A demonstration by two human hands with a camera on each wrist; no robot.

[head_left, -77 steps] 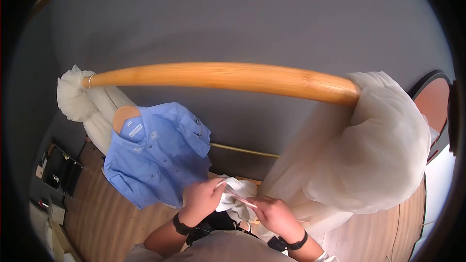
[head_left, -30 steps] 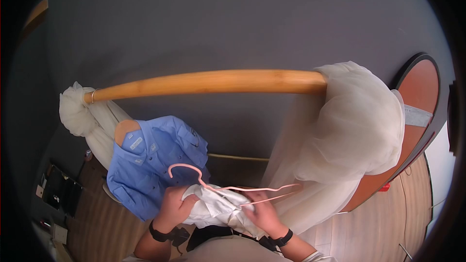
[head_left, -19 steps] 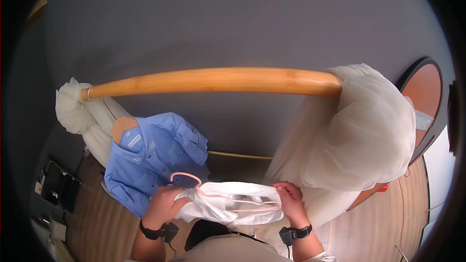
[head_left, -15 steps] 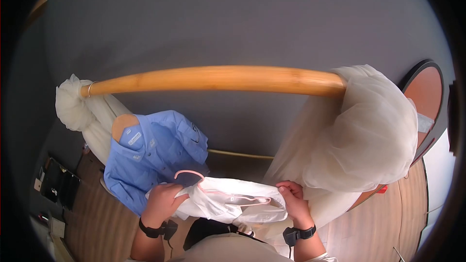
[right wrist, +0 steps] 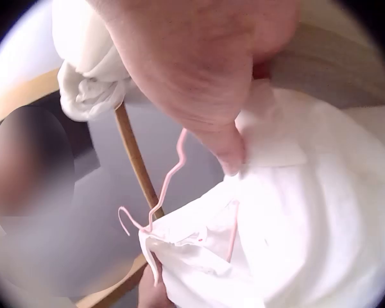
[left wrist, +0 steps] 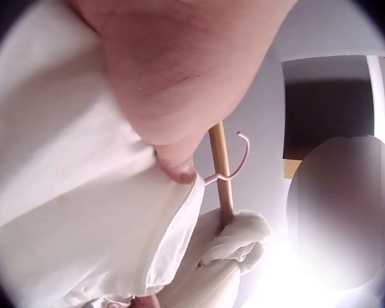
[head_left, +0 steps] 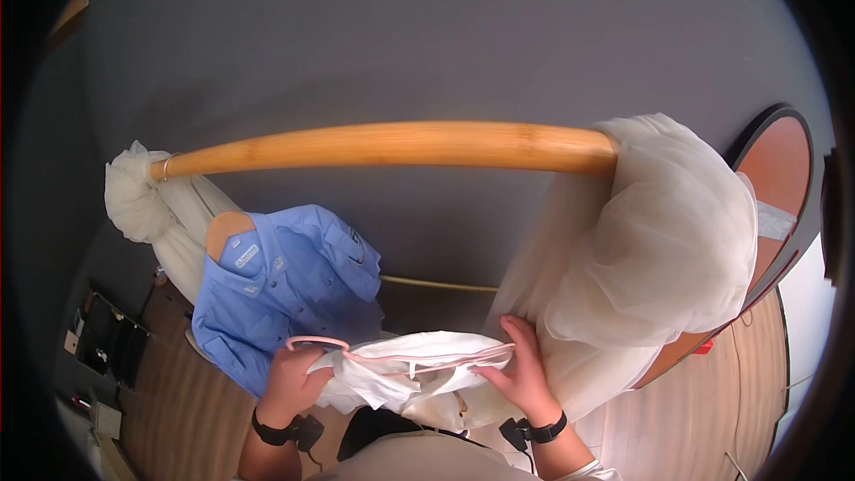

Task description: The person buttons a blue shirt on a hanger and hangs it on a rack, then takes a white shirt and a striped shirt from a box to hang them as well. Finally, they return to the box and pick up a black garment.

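A white garment (head_left: 374, 383) is held between both hands at the bottom centre of the head view. Along its opening lies a pink hanger (head_left: 383, 358), its hook pointing left above the left hand. My left hand (head_left: 294, 385) grips the garment at its left end; in the left wrist view the thumb presses on the white cloth (left wrist: 83, 192) beside the hook (left wrist: 246, 154). My right hand (head_left: 530, 379) is at the right end, thumb and fingers spread apart around the cloth and the hanger's end. In the right wrist view the thumb touches the cloth (right wrist: 321, 212).
A wooden bar (head_left: 401, 144) spans the view, with sheer cream fabric (head_left: 668, 240) bunched at its right end and more fabric (head_left: 134, 196) at its left. A blue shirt (head_left: 285, 276) hangs at the left on a wooden hanger. A round mirror (head_left: 779, 169) stands at the right.
The pink hanger's hook has tipped left and lower. My right hand has loosened from a pinch on the cloth to spread fingers. Earlier the garment was bunched; it is now stretched wider.
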